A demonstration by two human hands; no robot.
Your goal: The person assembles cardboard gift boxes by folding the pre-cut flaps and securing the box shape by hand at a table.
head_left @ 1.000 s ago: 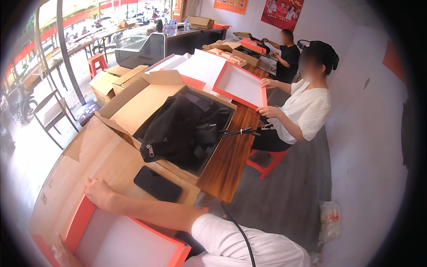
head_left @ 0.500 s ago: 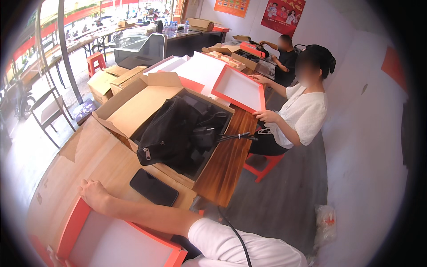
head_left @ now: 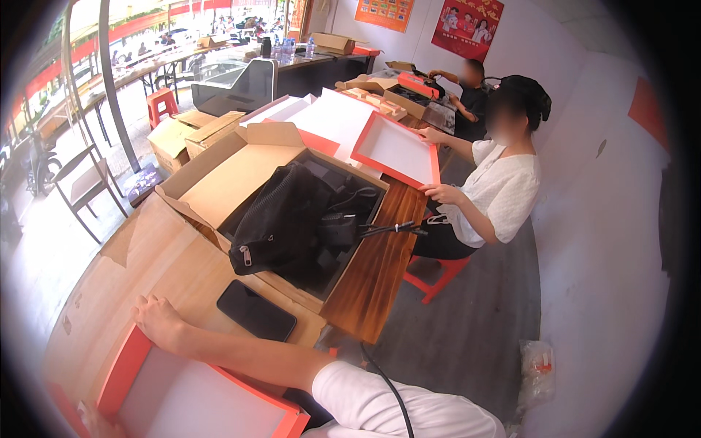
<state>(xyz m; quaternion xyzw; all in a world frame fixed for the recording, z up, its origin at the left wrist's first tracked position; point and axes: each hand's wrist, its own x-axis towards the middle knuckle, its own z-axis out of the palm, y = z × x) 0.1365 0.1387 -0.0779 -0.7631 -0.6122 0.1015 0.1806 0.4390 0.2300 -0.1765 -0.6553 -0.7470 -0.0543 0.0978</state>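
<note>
A shallow orange-red box (head_left: 120, 372) with a pale interior lies in front of me at the lower left, cut off by the lower rim of the view. Across it reaches my right arm in a white sleeve. My right hand (head_left: 157, 321) is closed over the box's far corner, fingers curled around the edge. Only part of my left hand (head_left: 98, 422) shows at the lower left, pressed to the box's left wall and seemingly gripping it. A black phone (head_left: 257, 311) lies on cardboard just beyond my right forearm.
An open cardboard carton (head_left: 241, 171) holds a black zip bag (head_left: 274, 219) and cables. Beyond it, a co-worker (head_left: 504, 175) on a red stool holds another shallow red-and-white box (head_left: 398, 150). A second person (head_left: 471, 98) sits farther back. A black cable (head_left: 387, 383) crosses my sleeve.
The view has shifted slightly. A little more of my left hand shows at the box's left wall. My right hand keeps its place on the corner.
</note>
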